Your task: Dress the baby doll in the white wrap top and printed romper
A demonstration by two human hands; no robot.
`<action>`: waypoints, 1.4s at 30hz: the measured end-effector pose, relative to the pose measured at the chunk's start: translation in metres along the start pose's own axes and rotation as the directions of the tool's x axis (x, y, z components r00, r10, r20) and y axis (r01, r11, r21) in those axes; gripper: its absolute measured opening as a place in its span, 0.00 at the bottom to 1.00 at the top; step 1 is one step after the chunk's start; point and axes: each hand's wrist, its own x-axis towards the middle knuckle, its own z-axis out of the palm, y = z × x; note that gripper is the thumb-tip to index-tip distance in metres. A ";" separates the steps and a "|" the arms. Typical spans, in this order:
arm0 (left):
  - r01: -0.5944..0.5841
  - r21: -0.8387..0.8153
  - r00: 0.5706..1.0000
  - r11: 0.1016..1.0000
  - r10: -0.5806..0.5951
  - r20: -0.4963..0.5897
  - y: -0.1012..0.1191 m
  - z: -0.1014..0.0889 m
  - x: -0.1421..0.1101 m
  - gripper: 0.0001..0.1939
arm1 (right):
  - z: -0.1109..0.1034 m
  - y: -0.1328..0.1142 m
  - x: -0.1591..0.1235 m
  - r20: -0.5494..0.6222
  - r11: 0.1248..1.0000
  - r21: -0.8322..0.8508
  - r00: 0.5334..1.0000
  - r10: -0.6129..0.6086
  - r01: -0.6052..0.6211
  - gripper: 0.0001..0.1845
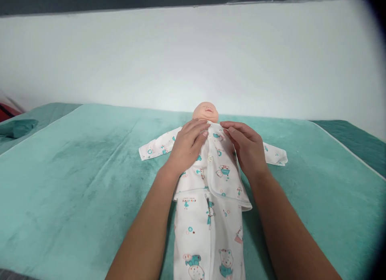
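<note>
A baby doll (pixel 206 111) lies on its back on a teal blanket (pixel 90 171), head away from me. It wears a white printed shirt (pixel 221 171) and matching trousers (pixel 208 235). My left hand (pixel 188 143) lies flat on the left side of the doll's chest, fingers stretched toward the collar. My right hand (pixel 245 147) rests on the right side of the chest, fingers extended and touching the shirt near the neck. Neither hand grips anything. The shirt's sleeves spread out to both sides.
The blanket covers a wide bed-like surface with a white edge along the right (pixel 346 147). A darker green cloth (pixel 18 127) lies bunched at the far left, beside something red (pixel 7 111). A white wall (pixel 193 54) stands behind.
</note>
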 end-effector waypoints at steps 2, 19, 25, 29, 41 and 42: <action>0.007 0.013 0.998 1.000 -0.007 0.063 -0.001 0.001 0.000 0.20 | 0.004 0.003 0.000 0.017 0.986 -0.160 0.999 -0.046 0.048 0.12; 0.108 0.056 0.989 0.993 -0.113 0.094 -0.008 0.005 0.003 0.25 | 0.007 0.013 0.009 0.305 0.824 -0.501 0.945 -0.116 0.263 0.22; 0.121 0.045 0.988 0.992 -0.125 0.092 -0.008 0.005 0.002 0.25 | 0.007 0.013 0.011 0.320 0.798 -0.532 0.940 -0.118 0.281 0.22; 0.133 0.043 0.986 0.990 -0.136 0.095 -0.007 0.005 0.002 0.25 | 0.007 0.014 0.011 0.282 0.803 -0.537 0.952 -0.117 0.258 0.21; 0.131 0.048 0.987 0.990 -0.135 0.090 -0.008 0.006 0.002 0.24 | 0.007 0.018 0.014 0.263 0.795 -0.585 0.965 -0.002 0.161 0.26; 0.123 0.045 0.988 0.991 -0.127 0.086 -0.008 0.006 0.001 0.24 | 0.007 0.018 0.014 0.260 0.797 -0.587 0.965 0.019 0.143 0.27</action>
